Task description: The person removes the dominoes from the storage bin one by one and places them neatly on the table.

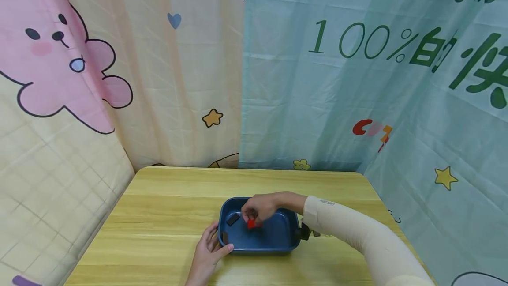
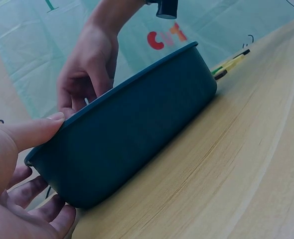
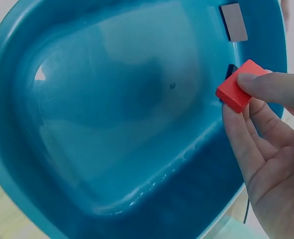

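A blue rectangular basin point(image 1: 274, 238) stands on the table. My left hand point(image 1: 208, 247) grips its near left corner, with the thumb point(image 2: 42, 130) on the rim and the other fingers curled against the outside wall. Inside the basin, my right hand point(image 1: 259, 208) pinches a red rectangular block point(image 3: 239, 89) between thumb and fingers, over the basin floor. One dark block point(image 1: 233, 220) lies on the floor left of the right hand. Another dark block point(image 1: 225, 237) is by the left wall. The right wrist view shows a block with a grey face point(image 3: 234, 22) beyond the red one.
Yellow and green slim items point(image 2: 231, 65) with dark ends lie on the wooden table point(image 1: 170, 215) past the basin's right end. A black wrist camera point(image 1: 304, 231) hangs under the right wrist. Printed curtains point(image 1: 190, 78) enclose the table's back and sides.
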A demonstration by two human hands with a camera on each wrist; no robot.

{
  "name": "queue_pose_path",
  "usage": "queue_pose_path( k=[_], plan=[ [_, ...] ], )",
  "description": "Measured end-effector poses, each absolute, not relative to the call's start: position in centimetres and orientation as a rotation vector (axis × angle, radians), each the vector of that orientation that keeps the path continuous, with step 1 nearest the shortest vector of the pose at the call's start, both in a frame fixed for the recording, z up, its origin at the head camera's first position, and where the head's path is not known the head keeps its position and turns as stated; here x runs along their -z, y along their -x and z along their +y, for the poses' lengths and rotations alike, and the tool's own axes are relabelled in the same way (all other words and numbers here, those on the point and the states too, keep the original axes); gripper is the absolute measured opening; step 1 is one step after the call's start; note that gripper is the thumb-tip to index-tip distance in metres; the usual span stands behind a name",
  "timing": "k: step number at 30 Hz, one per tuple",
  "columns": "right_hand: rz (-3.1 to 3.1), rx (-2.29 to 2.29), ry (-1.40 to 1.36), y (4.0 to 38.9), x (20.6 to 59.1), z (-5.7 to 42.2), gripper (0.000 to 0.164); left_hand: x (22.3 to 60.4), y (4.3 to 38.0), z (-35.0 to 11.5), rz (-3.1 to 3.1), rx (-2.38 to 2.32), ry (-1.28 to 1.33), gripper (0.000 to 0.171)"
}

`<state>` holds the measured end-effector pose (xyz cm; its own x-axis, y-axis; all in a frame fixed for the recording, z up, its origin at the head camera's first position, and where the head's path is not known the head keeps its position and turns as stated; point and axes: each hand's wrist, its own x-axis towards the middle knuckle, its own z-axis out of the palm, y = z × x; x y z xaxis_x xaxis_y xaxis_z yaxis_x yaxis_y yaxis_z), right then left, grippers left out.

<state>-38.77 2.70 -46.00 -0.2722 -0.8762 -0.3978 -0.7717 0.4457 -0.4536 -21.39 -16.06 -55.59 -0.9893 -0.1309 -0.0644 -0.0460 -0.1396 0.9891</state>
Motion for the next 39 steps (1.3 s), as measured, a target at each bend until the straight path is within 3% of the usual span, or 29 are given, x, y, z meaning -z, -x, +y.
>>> queue_pose_path(
  k=[18,39],
  plan=[
    [2.186,0.374,1.358,38.5,44.2,5.5,0.026,55.9,21.6,-16.0,-2.044,2.283,-0.201,0.086],
    [2.322,0.641,1.267,38.4,44.6,10.1,0.021,56.2,21.6,-16.1,-2.035,2.287,-0.199,0.087]
  ],
)
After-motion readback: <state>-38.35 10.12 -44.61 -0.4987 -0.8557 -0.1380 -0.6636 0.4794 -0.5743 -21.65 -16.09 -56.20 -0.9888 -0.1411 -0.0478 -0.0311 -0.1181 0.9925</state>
